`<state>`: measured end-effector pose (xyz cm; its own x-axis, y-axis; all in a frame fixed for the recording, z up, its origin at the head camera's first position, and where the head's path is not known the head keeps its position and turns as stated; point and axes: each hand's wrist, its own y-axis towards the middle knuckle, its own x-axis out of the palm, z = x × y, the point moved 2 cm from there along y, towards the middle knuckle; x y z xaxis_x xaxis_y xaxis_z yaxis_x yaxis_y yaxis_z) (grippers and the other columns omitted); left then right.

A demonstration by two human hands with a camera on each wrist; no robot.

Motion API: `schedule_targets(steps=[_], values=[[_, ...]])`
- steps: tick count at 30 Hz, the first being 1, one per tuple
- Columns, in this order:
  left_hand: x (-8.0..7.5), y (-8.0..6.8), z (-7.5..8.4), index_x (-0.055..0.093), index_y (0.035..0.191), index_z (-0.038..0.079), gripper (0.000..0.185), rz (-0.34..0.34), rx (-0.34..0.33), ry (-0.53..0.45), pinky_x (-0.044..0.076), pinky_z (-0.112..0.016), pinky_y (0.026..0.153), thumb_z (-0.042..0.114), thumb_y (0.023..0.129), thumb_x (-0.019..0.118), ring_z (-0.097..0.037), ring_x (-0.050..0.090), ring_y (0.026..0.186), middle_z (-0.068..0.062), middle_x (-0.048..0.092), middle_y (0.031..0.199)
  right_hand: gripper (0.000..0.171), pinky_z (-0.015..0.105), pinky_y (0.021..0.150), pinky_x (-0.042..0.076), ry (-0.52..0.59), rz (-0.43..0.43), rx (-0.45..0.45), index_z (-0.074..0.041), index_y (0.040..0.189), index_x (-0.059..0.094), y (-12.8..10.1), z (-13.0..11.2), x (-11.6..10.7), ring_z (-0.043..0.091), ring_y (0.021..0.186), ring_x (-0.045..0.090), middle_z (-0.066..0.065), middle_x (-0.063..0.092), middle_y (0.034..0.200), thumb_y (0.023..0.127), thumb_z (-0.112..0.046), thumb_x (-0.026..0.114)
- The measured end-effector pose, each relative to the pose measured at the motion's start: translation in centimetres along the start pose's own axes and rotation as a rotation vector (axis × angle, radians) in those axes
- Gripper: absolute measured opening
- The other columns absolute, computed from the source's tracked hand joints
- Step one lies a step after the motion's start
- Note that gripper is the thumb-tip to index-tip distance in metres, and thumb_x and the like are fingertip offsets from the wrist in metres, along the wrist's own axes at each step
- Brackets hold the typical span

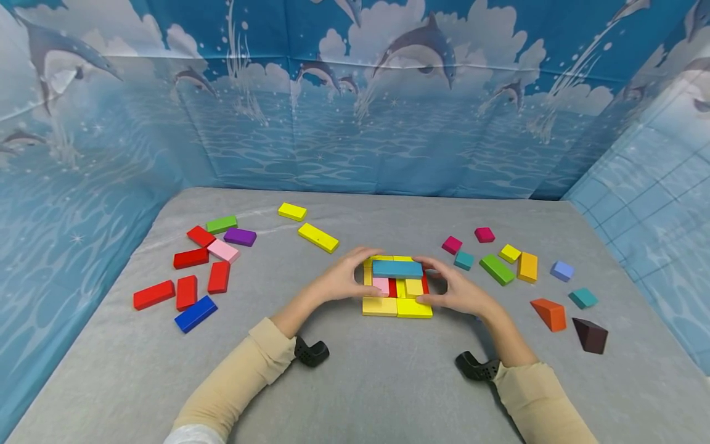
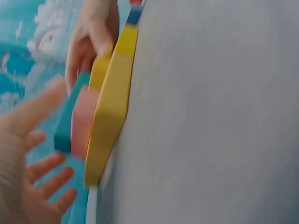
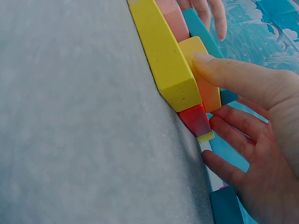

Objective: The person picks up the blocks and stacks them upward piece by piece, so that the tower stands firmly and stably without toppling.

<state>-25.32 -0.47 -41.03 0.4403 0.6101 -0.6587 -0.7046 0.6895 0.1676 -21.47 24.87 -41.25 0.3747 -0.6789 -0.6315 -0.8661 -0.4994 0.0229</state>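
A low, flat structure of coloured blocks sits mid-table in the head view. Along its front lie a pale yellow block [image 1: 379, 307] and a bright yellow block [image 1: 415, 309]. A long teal block [image 1: 397, 269] rests on top, with a pink block [image 1: 380, 285] and a small yellow block [image 1: 413, 288] before it. My left hand [image 1: 339, 279] spreads round the left end; in the left wrist view its fingers [image 2: 49, 168] are straight, apart from the blocks. My right hand [image 1: 457, 291] is at the other end, its thumb [image 3: 233, 77] touching the small yellow block, its fingers loosely extended behind.
Red blocks [image 1: 191, 258], a blue block [image 1: 196, 314] and others lie scattered at left. Two yellow blocks [image 1: 318, 238] lie behind the structure. At right are several loose pieces, among them a green block [image 1: 497, 270], an orange wedge [image 1: 550, 314] and a dark brown wedge [image 1: 590, 336].
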Motion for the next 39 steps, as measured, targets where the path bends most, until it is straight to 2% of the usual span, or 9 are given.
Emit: schedule_targets(steps=[3,7,9,14,18,24,31,35,39], values=[[-1.8,0.1,-1.5,0.040,0.138,0.012,0.074,0.078,-0.030,0.034,0.030,-0.046,0.103,0.034,0.076,0.074,-0.024,0.033,0.129,-0.007,0.039,0.140,0.073,0.053,0.099,0.033,0.002,-0.001,0.002,-0.011,0.139,0.034,0.0,0.0,0.0,0.032,0.124,0.037,0.012,0.037,0.141,0.079,-0.025,0.072],[-4.7,0.0,-4.3,0.041,0.137,0.010,0.071,0.189,-0.103,0.128,0.025,-0.049,0.105,0.036,0.078,0.072,-0.028,0.032,0.130,-0.010,0.039,0.140,0.072,0.054,0.099,0.033,-0.006,0.001,0.001,-0.011,0.139,0.034,0.0,0.0,0.0,0.033,0.124,0.038,0.012,0.037,0.141,0.079,-0.024,0.072],[-5.9,-0.2,-5.8,0.042,0.136,0.009,0.071,0.218,-0.136,0.166,0.022,-0.051,0.106,0.036,0.078,0.072,-0.030,0.031,0.131,-0.012,0.039,0.140,0.072,0.054,0.099,0.033,-0.012,0.001,-0.001,-0.011,0.139,0.034,0.0,0.0,0.0,0.034,0.124,0.038,0.012,0.037,0.141,0.079,-0.024,0.072],[-7.7,-1.3,-8.4,0.044,0.135,0.010,0.068,0.222,-0.239,0.221,0.015,-0.056,0.106,0.036,0.078,0.071,-0.032,0.026,0.133,-0.014,0.037,0.142,0.072,0.054,0.098,0.033,-0.011,0.001,0.001,-0.010,0.139,0.034,0.0,0.0,0.0,0.034,0.124,0.038,0.012,0.037,0.141,0.079,-0.024,0.072],[-8.1,-2.2,-9.4,0.048,0.131,0.006,0.061,0.219,-0.270,0.217,0.018,-0.055,0.105,0.031,0.080,0.070,-0.034,0.028,0.131,-0.017,0.037,0.139,0.072,0.054,0.098,0.033,-0.003,0.002,0.005,-0.010,0.139,0.035,-0.1,0.0,0.0,0.033,0.123,0.038,0.012,0.037,0.141,0.079,-0.023,0.072],[-8.1,-3.0,-10.0,0.057,0.119,0.002,0.046,0.286,-0.191,0.152,0.034,-0.048,0.095,0.019,0.079,0.072,-0.034,0.043,0.112,-0.019,0.047,0.123,0.071,0.055,0.098,0.033,-0.004,0.002,0.001,-0.011,0.139,0.034,-0.1,0.0,0.1,0.035,0.123,0.038,0.013,0.036,0.141,0.080,-0.023,0.072],[-7.9,-3.4,-9.9,0.061,0.109,-0.001,0.035,0.343,-0.157,0.089,0.038,-0.042,0.087,0.012,0.079,0.072,-0.028,0.046,0.098,-0.015,0.054,0.108,0.071,0.056,0.097,0.033,-0.008,0.001,-0.012,-0.010,0.139,0.034,-0.1,0.0,0.1,0.036,0.122,0.039,0.015,0.036,0.141,0.080,-0.022,0.071],[-7.4,-3.3,-8.4,0.062,0.109,0.000,0.034,0.365,-0.127,0.021,0.039,-0.041,0.086,0.013,0.079,0.072,-0.026,0.047,0.095,-0.014,0.053,0.105,0.071,0.055,0.098,0.033,-0.005,-0.001,0.003,-0.011,0.139,0.034,-0.2,0.1,0.0,0.035,0.123,0.039,0.013,0.035,0.141,0.080,-0.024,0.071],[-6.2,-2.8,-5.4,0.062,0.108,0.001,0.034,0.379,-0.034,-0.052,0.042,-0.043,0.085,0.012,0.077,0.073,-0.025,0.048,0.094,-0.012,0.054,0.105,0.072,0.055,0.098,0.033,0.001,0.001,0.012,-0.013,0.139,0.034,-0.1,0.0,0.0,0.034,0.123,0.039,0.012,0.036,0.141,0.079,-0.024,0.072]])
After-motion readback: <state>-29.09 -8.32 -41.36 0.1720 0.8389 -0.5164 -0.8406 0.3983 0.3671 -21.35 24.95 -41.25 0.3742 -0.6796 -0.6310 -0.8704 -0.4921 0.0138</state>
